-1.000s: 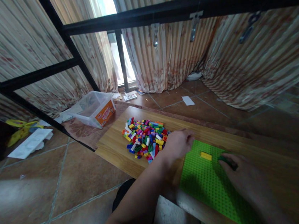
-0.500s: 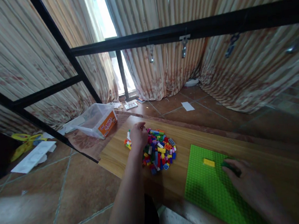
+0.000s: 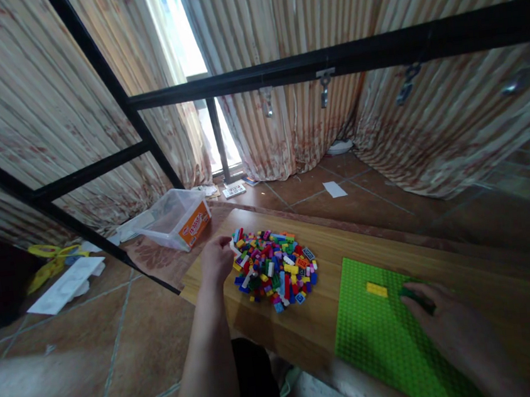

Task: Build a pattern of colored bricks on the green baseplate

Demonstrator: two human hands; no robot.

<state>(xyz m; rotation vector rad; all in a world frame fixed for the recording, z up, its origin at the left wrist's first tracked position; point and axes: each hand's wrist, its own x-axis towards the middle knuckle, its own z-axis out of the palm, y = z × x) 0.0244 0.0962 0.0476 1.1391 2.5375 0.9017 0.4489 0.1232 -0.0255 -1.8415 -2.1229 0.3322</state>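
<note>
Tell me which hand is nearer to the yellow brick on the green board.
Right. The right hand is just to the right of the yellow brick, holding a dark green brick; the left hand is farther away, beside the brick pile.

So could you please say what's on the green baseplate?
A yellow toy brick sits on the baseplate. The right hand, gripping a dark green brick, covers part of the baseplate's right side; anything beneath is hidden.

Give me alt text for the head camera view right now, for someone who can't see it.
A person's right hand holds a dark green brick at a green baseplate bearing a yellow brick; the left hand is at the edge of a multicolored brick pile. Baseplate and pile lie on a wooden table.
</note>
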